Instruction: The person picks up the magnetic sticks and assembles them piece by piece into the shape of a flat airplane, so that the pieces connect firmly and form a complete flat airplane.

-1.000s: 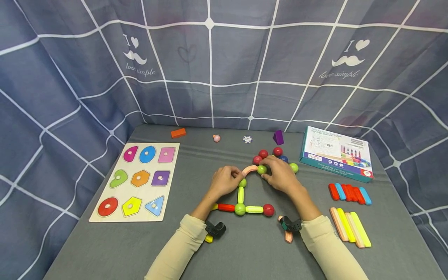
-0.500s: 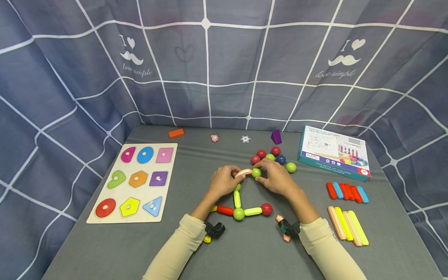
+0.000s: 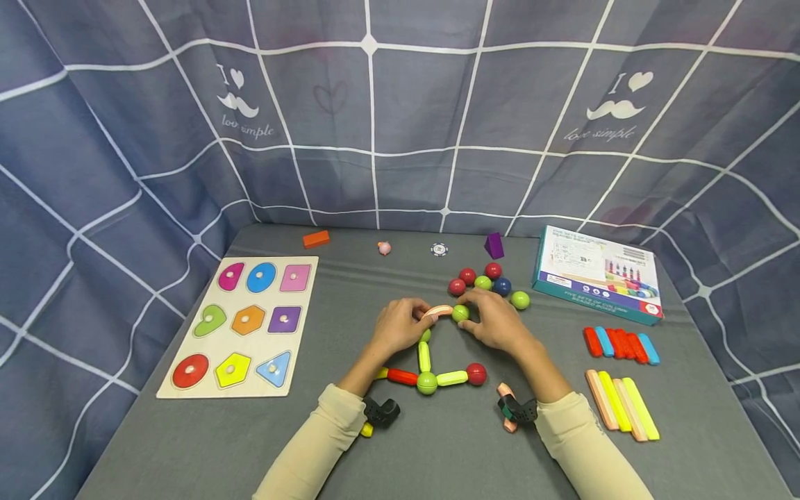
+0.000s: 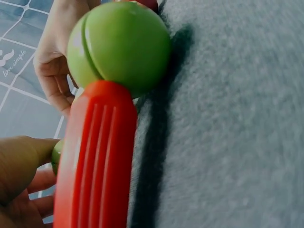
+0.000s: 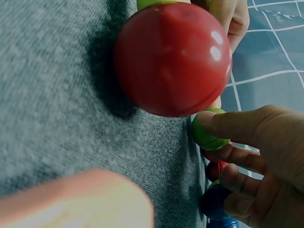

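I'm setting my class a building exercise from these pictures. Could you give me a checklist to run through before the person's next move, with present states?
1. Left hand holds the curved rod: ok.
2. Right hand pinches the green ball at the rod's right end: ok.
3. Rod's left end seated on the lower ball: cannot tell, fingers hide it.
4. Red ball meets the short yellow rod: ok.
5. Right wrist clear of loose pieces: not ok, a peach rod lies beneath.
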Demonstrator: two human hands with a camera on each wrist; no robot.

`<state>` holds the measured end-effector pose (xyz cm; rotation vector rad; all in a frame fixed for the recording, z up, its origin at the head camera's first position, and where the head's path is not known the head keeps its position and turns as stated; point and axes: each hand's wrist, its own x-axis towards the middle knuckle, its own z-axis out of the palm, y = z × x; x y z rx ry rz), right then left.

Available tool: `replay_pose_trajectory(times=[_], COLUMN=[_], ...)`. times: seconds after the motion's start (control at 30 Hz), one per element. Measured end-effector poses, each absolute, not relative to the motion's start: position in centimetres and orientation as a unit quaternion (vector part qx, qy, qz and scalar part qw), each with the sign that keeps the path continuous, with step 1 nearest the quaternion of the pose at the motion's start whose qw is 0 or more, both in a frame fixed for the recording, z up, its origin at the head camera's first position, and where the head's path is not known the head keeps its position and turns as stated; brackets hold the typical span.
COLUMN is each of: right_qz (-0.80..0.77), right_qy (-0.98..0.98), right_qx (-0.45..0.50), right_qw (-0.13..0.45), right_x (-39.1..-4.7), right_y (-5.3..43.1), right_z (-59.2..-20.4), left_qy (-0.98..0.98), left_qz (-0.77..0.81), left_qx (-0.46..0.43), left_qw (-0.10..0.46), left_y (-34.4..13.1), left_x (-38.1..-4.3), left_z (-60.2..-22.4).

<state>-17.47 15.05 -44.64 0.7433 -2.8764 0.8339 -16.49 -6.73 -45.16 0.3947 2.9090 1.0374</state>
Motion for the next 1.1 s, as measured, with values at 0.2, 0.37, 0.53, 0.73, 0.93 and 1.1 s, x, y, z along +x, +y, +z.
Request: replay_pose_trajectory(times=[0.2, 0.37, 0.53, 0.73, 0.93, 1.1], right_qz=[0.264, 0.275, 0.293, 0.322, 0.343, 0.347], right_qy=[-0.935, -0.933, -0.916, -0.877, -0.869, -0.872], right_qx=[0.237, 0.23, 0.272, 0.313, 0.324, 0.324], right_qw=[0.018, 0.024, -0.039, -0.17, -0.15, -0.117], right_x=[-17.1, -15.8, -13.8, -11.9, -11.8, -12.6], right_y=[15.4, 16.5, 17.9, 17.7, 17.0, 16.2], right_z=[-44.3, -43.2, -42.1, -42.6, -43.9, -44.3], left_qy=[0.94, 0.951, 0.92, 0.892, 0.896, 0.909], left_qz=[0.311, 0.251, 0.25, 0.257, 0.256, 0.254], left_qx=[0.14, 0.181, 0.275, 0.33, 0.332, 0.308], left_qw=[0.013, 0.021, 0.124, 0.17, 0.146, 0.121], left_y=[-7.7, -9.7, -12.0, -12.4, -12.7, -13.6], left_x=[-15.5, -14.2, -13.0, -12.0, -12.0, -12.4], left_z=[-44.0, -42.8, -42.3, -43.2, -43.5, -43.6])
